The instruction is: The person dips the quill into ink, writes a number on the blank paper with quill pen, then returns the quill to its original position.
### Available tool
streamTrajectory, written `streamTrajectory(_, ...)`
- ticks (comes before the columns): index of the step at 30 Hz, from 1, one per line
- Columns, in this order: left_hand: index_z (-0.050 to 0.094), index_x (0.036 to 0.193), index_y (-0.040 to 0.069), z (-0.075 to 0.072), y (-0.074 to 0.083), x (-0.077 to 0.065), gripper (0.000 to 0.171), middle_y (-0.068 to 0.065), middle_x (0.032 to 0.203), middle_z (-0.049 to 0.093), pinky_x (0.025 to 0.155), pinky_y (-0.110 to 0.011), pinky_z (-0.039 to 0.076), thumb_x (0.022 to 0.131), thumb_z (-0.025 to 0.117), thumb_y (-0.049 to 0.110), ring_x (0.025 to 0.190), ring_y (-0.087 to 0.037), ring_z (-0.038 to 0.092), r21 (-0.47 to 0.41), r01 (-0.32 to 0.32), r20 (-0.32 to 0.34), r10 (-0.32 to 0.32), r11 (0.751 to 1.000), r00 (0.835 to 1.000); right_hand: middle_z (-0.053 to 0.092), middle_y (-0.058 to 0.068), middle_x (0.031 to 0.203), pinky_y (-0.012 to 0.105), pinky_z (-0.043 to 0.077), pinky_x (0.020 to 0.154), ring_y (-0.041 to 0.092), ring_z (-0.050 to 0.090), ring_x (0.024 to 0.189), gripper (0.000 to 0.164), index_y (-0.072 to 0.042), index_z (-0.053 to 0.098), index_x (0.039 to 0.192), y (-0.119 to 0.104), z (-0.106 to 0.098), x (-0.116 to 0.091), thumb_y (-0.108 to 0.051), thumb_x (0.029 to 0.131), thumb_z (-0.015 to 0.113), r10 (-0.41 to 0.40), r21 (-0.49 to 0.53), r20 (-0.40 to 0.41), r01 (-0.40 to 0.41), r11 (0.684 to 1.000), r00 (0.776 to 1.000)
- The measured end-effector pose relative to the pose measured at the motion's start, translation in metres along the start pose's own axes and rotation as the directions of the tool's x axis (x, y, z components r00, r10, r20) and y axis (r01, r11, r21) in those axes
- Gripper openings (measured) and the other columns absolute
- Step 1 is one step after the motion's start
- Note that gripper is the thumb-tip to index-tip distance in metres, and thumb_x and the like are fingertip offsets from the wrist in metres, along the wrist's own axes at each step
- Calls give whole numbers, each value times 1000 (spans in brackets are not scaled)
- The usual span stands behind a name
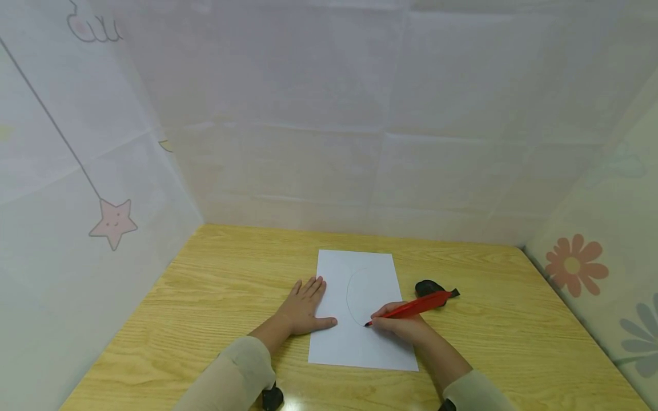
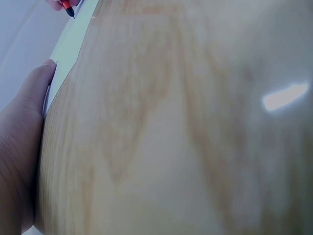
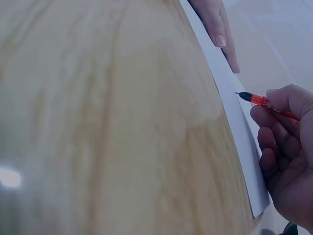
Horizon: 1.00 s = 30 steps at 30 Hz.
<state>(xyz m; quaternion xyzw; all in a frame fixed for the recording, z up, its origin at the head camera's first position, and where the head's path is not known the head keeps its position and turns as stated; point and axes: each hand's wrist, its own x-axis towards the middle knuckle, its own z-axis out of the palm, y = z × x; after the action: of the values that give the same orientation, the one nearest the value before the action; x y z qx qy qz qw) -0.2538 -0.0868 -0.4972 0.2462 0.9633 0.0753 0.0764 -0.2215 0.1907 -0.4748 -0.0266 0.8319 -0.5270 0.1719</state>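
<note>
A white sheet of paper lies on the wooden table, with a thin curved line, like the left side of an oval, drawn on it. My left hand rests on the sheet's left edge, fingers straight and spread, thumb reaching onto the paper. Over the lower right of the sheet, my right hand pinches a red pen between thumb and fingers. The pen slants, its black tip at the lower end of the curve. In the right wrist view the other fingers of my right hand curl in below the pen.
A dark rounded object lies right of the paper, partly behind the pen. The wooden table extends to both sides. Pale printed cloth hangs behind and at the sides. Near my left sleeve is a small black object.
</note>
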Motion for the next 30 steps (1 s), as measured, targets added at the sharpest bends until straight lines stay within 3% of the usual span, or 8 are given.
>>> streamTrajectory(8, 15, 158, 8, -1, 0, 0, 101, -7, 166, 11, 124, -49, 7, 88, 38, 78, 155, -22, 8, 6, -2, -1, 2, 1000, 1000, 70, -2, 83, 26, 42, 64, 14, 52, 73, 22, -3, 74, 99, 1, -2, -2, -20, 86, 74, 8, -12, -15, -8, 1000, 1000)
streamTrajectory(23, 15, 158, 8, -2, 1, -1, 101, -7, 166, 12, 124, -49, 7, 88, 39, 77, 154, -22, 9, 0, -1, -2, 1, 1000, 1000, 69, -4, 80, 23, 41, 61, 12, 49, 71, 26, 2, 73, 102, 3, -9, -5, -19, 87, 73, -51, 21, 16, 50, 999, 999)
streamTrajectory(30, 15, 158, 7, -1, 0, 0, 102, -8, 166, 11, 124, -50, 7, 88, 39, 77, 154, -23, 8, -2, -2, 1, 2, 1000, 1000, 71, -2, 85, 23, 40, 63, 12, 49, 74, 25, 0, 73, 100, 6, -11, -4, -20, 85, 75, -61, -9, 0, 61, 998, 998)
